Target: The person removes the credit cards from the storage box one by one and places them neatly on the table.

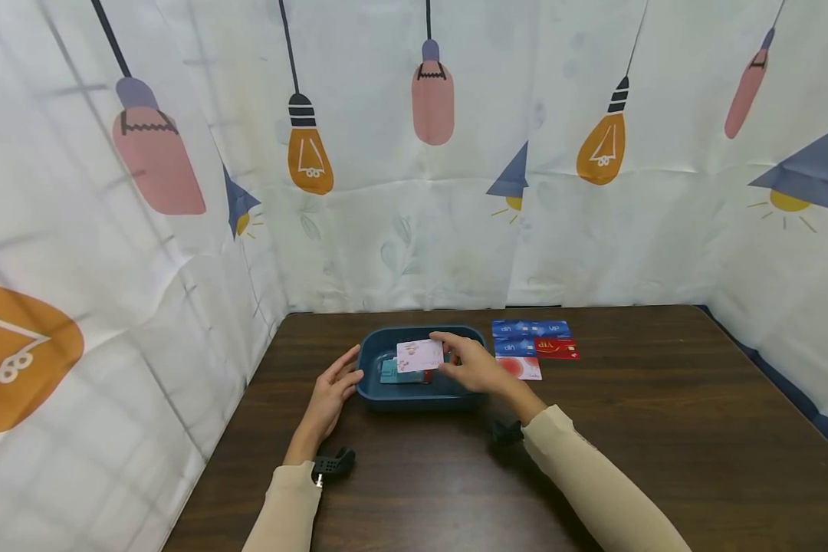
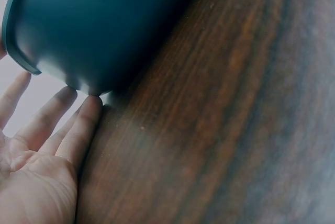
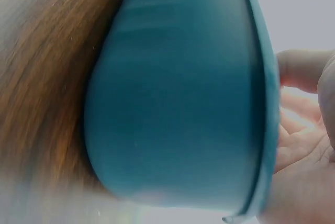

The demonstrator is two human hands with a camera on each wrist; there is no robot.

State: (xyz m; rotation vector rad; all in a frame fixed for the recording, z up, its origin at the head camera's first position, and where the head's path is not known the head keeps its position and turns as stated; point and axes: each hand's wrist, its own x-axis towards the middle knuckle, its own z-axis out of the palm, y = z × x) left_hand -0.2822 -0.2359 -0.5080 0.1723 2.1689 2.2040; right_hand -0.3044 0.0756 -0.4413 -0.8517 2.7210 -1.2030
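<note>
My right hand (image 1: 474,363) pinches a pale pink card (image 1: 419,356) by its right edge, above the inside of a teal plastic basin (image 1: 414,404). In the right wrist view that hand (image 3: 306,135) is partly hidden behind the basin wall (image 3: 178,93), and the card is out of sight. Inside the basin lies a teal card (image 1: 395,373), with a bit of red showing at its right end. The fingertips of my left hand (image 1: 329,399) touch the left end of the basin. Seen from the left wrist, the fingers (image 2: 78,132) are nearly straight against the wall.
Right of the basin several cards lie together on the brown wooden table (image 1: 414,475): blue cards (image 1: 531,329), a red VIP card (image 1: 556,349) and a white card with a red pattern (image 1: 519,368). A patterned curtain (image 1: 400,230) hangs behind the table and along both sides.
</note>
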